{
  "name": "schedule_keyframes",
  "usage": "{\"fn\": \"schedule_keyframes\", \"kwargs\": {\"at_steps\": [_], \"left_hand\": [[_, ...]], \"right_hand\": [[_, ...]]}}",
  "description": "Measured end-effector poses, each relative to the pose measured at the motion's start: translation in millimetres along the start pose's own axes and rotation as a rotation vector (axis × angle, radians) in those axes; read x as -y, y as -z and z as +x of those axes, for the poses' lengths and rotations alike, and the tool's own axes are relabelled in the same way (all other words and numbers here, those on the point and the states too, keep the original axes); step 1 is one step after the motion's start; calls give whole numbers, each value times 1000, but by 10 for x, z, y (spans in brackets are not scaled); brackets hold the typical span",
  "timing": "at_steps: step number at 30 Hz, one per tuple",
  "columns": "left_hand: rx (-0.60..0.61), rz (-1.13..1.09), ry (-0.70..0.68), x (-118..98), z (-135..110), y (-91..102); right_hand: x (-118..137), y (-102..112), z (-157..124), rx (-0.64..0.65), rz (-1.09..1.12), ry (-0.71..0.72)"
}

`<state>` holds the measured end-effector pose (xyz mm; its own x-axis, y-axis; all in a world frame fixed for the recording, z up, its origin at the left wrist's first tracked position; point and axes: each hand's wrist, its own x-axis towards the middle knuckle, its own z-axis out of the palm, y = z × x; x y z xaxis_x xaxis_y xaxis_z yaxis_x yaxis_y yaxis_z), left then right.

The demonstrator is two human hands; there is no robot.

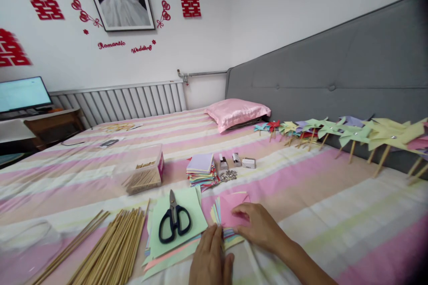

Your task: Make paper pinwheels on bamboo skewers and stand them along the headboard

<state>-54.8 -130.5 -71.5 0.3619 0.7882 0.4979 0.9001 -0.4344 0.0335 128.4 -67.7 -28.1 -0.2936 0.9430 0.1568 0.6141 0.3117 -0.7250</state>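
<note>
A fanned stack of colored paper squares lies on the bed, with a pink paper square (230, 207) on top. My right hand (259, 227) grips the right edge of that pink square between thumb and curled fingers. My left hand (209, 256) lies with fingers stretched out, their tips at the stack's lower left edge. To the left, black-handled scissors (173, 218) rest on larger light green paper sheets (195, 213). Behind stands a thicker pile of paper squares (200, 163), with small metal fasteners (228, 176) beside it.
Wooden sticks (113, 245) lie at front left, near a clear plastic bag (30, 249). A clear box (147, 173) holds more sticks. Small boxes (248, 163) sit behind the fasteners. Finished paper pinwheels (354, 136) lean along the grey headboard (334, 67), near a pink pillow (237, 111).
</note>
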Motion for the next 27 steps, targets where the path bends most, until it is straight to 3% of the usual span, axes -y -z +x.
{"fn": "schedule_keyframes", "kwargs": {"at_steps": [5,13,20,27], "left_hand": [[0,-55,74,-38,5,-44],[31,-9,-20,21,17,6],[-9,-44,44,-12,-6,-23],[-71,-108,87,-47,-19,-105]], "right_hand": [[-7,-1,7,-3,5,12],[-5,31,7,-1,80,42],[-43,51,27,6,170,50],[23,97,25,3,92,121]]}}
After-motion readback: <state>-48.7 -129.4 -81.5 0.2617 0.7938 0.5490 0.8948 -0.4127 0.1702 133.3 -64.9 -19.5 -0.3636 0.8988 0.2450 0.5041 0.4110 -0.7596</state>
